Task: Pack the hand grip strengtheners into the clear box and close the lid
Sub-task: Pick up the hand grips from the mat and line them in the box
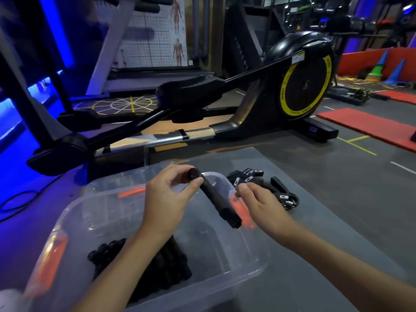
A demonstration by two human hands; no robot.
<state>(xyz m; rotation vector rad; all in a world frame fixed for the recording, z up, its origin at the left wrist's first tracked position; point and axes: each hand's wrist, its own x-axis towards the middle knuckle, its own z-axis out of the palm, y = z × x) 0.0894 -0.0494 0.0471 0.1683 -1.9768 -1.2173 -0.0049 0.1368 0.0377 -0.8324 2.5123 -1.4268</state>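
Note:
A clear plastic box (245, 260) with orange latches stands open on the grey mat in front of me. Several black hand grip strengtheners (157, 264) lie piled in its bottom. My left hand (166, 199) pinches the top end of one black grip strengthener (216, 201) and holds it above the box. My right hand (261, 203) hovers just right of that strengthener, fingers loosely curled, empty. A heap of more black strengtheners (261, 185) lies on the mat beyond the box's right corner. The clear lid (126, 179) seems to lie behind the box.
A black elliptical trainer with a yellow-ringed wheel (304, 84) stands close behind the box. A treadmill (135, 70) is further back on the left. Red mats (369, 127) lie on the floor to the right, and a black cable (20, 199) curls at the left.

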